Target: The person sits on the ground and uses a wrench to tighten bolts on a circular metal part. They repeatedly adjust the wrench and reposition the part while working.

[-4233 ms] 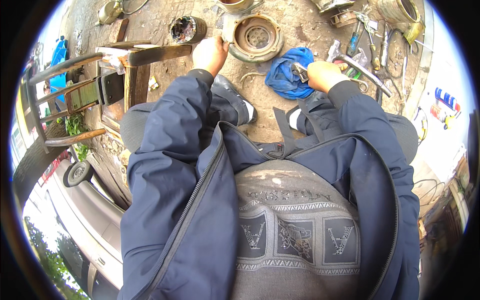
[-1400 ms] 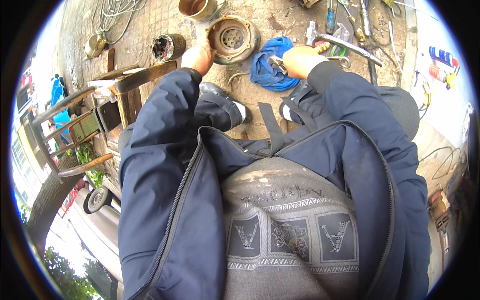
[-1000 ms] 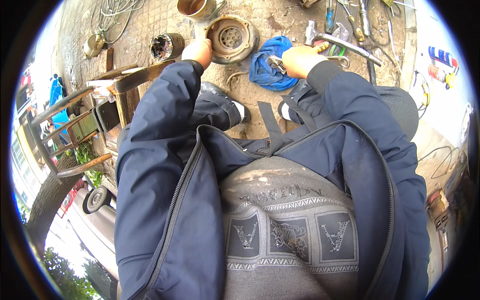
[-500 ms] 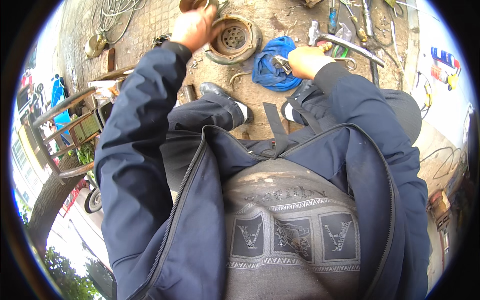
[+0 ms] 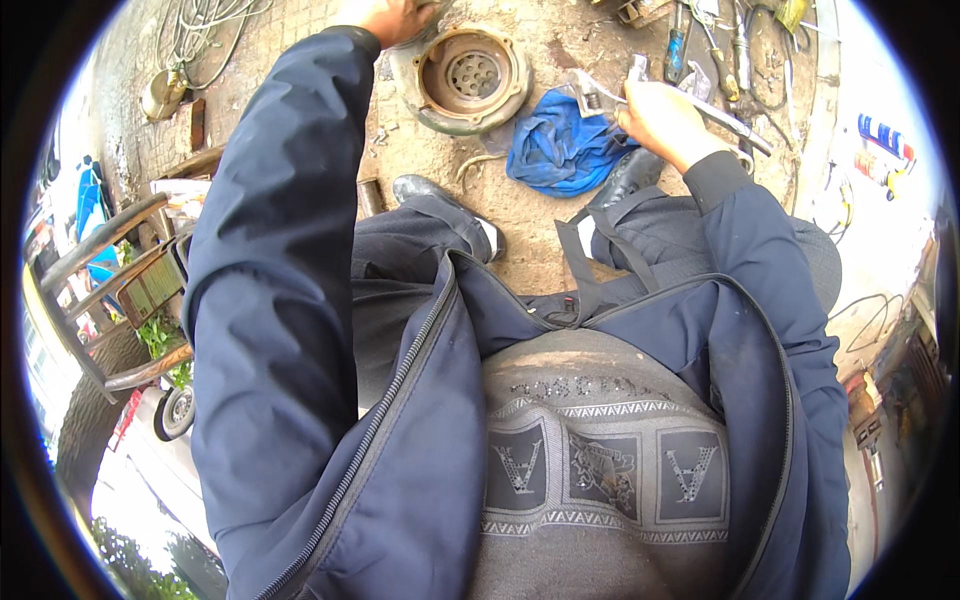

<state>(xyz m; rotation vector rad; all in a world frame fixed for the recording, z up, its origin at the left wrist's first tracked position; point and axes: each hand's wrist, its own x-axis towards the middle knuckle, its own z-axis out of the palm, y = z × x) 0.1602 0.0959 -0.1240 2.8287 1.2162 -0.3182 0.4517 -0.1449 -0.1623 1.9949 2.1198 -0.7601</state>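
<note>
At the upper edge, my left hand [image 5: 392, 18] is cut off by the frame, and its fingers are mostly out of sight. Just below and right of it sits a round, rusty metal housing [image 5: 500, 85] with a perforated plate in its centre. My right hand [image 5: 665, 122] is closed round an adjustable wrench [image 5: 590, 98], its jaw pointing up-left above a crumpled blue cloth [image 5: 560, 150]. A hammer [image 5: 725, 120] lies on the ground just beyond the right hand, its handle running down-right.
Beyond the hammer lie a blue-handled screwdriver [image 5: 674, 50] and several other tools. A brick [image 5: 190, 125], a metal cup-shaped part [image 5: 163, 95] and coiled cable [image 5: 208, 30] are at the upper left. A wooden-armed chair [image 5: 105, 240] stands left; spray cans [image 5: 885, 137] lie right.
My left hand has moved up, partly out of frame; the round metal part near it no longer shows clearly. My right hand has lifted the wrench up and rightward off the blue cloth.
</note>
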